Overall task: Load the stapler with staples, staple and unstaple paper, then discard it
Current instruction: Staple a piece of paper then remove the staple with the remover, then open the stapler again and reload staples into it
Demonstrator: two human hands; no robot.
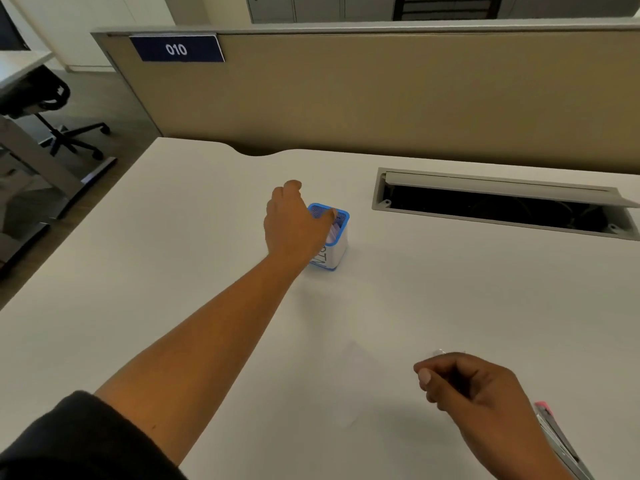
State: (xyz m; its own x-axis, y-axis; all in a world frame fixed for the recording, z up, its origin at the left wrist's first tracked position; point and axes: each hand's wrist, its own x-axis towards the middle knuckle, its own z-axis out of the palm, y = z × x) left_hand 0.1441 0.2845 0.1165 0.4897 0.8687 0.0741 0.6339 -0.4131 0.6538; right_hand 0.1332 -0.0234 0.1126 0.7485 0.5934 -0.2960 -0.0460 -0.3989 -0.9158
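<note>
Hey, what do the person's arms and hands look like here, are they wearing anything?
Both hands are bare, with no gloves, rings or watch showing. The left hand comes off a forearm bare to near the elbow, where a dark sleeve is pushed up. The right hand shows a pale, light-coloured thumbnail; its wrist is bare to the frame edge.

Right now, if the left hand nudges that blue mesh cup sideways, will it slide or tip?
The blue mesh cup stands taller than wide, so a push at the rim could tip it. It probably weighs little: only paper shows inside. The smooth desk likely lets it slide if the left hand pushes low.
</note>
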